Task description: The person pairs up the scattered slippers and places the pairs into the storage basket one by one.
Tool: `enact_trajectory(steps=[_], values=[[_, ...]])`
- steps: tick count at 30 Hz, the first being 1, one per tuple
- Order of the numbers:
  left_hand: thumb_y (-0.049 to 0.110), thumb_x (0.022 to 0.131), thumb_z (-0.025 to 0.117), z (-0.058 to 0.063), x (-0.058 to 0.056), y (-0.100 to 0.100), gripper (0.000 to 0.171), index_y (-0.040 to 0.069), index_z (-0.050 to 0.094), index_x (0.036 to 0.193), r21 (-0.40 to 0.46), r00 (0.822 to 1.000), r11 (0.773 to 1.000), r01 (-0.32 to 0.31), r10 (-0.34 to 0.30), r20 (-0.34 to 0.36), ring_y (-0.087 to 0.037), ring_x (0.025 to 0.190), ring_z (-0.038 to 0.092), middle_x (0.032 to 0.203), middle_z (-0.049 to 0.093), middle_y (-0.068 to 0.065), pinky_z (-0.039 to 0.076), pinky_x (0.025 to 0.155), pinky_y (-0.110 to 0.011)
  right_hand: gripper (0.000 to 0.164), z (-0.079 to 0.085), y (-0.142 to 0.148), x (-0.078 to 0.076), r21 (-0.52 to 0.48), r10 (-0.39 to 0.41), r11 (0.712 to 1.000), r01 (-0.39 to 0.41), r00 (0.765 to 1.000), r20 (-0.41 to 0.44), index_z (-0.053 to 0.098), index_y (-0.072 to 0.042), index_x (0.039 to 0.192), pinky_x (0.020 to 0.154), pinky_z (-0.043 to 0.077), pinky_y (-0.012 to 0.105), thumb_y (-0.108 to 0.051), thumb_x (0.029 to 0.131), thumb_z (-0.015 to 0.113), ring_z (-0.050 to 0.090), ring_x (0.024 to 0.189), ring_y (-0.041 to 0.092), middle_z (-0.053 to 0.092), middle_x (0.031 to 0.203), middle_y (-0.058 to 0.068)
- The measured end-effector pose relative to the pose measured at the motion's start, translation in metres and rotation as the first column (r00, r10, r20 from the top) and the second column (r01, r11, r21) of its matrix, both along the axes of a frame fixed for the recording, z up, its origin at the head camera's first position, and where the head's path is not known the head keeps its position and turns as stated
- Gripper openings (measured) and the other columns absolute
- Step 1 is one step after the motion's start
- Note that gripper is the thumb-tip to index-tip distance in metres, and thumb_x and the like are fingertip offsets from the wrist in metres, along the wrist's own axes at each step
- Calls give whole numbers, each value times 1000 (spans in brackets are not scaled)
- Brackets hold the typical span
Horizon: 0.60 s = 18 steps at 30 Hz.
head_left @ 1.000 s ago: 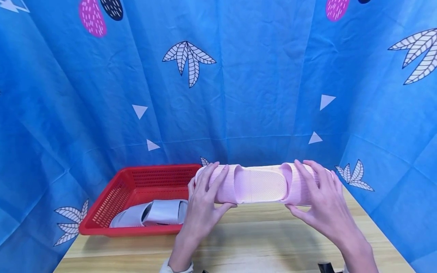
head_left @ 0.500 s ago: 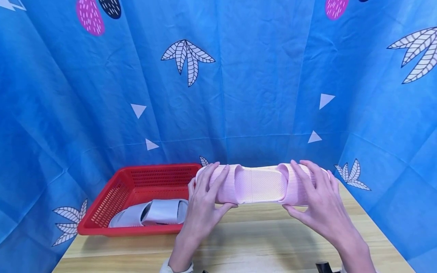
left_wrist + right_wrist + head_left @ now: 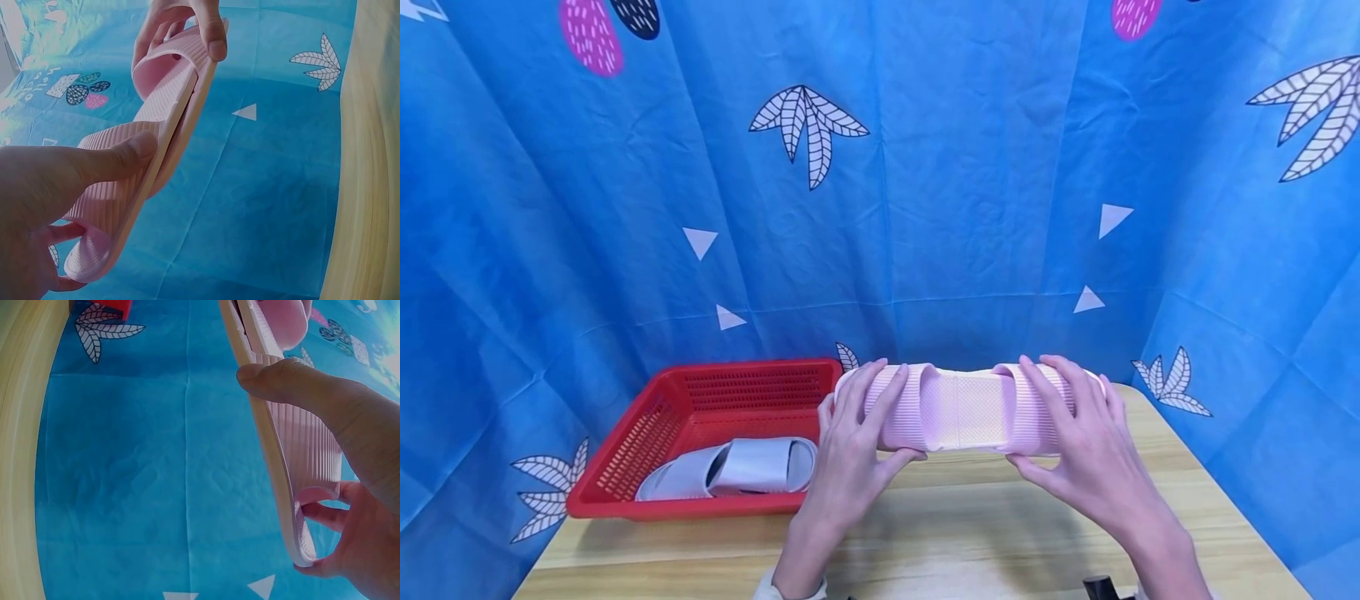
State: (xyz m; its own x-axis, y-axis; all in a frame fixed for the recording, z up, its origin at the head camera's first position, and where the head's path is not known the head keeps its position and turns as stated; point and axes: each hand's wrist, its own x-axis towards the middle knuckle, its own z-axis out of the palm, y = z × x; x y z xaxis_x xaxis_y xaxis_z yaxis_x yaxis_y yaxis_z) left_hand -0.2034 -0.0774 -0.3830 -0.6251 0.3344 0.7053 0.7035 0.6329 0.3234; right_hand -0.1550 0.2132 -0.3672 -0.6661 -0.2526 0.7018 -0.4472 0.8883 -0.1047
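Observation:
Two pink ribbed slippers are held above the table in the head view, heel parts overlapping and toes pointing apart. My left hand point(image 3: 850, 462) grips the left slipper point(image 3: 904, 417) at its strap, thumb on the near edge and fingers over the top. At the other end, my right hand point(image 3: 1097, 462) grips the right slipper point(image 3: 1033, 417) the same way. The left wrist view shows the left slipper's sole point(image 3: 164, 134) lying against the other slipper. In the right wrist view, my right thumb point(image 3: 275, 380) presses the slipper's side edge.
A red perforated basket point(image 3: 602, 506) stands on the wooden table point(image 3: 955, 533) to the left. Grey slippers point(image 3: 752, 467) lie in it, partly behind my left hand. Blue patterned cloth point(image 3: 970, 183) hangs behind and at both sides. A black object point(image 3: 1099, 587) shows by my right wrist.
My right hand has moved left with its slipper, and the two slippers now overlap more. My left hand has shifted slightly right. Both hands keep their grip.

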Motion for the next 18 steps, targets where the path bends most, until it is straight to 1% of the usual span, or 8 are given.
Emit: enact_trajectory(steps=[5, 12, 18], values=[[32, 63, 100, 0, 0, 1, 113, 32, 40, 158, -7, 1000, 1000, 5, -5, 18, -24, 146, 33, 157, 41, -4, 35, 109, -59, 126, -1, -5, 0, 3, -1, 1000, 1, 1000, 8, 42, -15, 157, 98, 34, 72, -33, 48, 103, 43, 130, 38, 47, 144, 18], [30, 63, 100, -1, 1, 1, 115, 32, 38, 159, -32, 1000, 999, 9, -8, 24, -24, 147, 32, 158, 40, -3, 37, 109, -60, 126, -4, -8, -1, 11, 14, 1000, -14, 1000, 5, 42, -14, 157, 97, 35, 68, -36, 48, 103, 43, 130, 37, 47, 144, 18], [32, 64, 100, -3, 2, 5, 113, 30, 39, 159, -49, 999, 998, 50, -50, 7, -23, 147, 33, 157, 41, -3, 40, 108, -55, 123, -7, -16, -1, 10, 48, 999, -48, 999, 11, 43, -15, 157, 96, 37, 62, -42, 52, 100, 43, 131, 36, 48, 144, 17]])
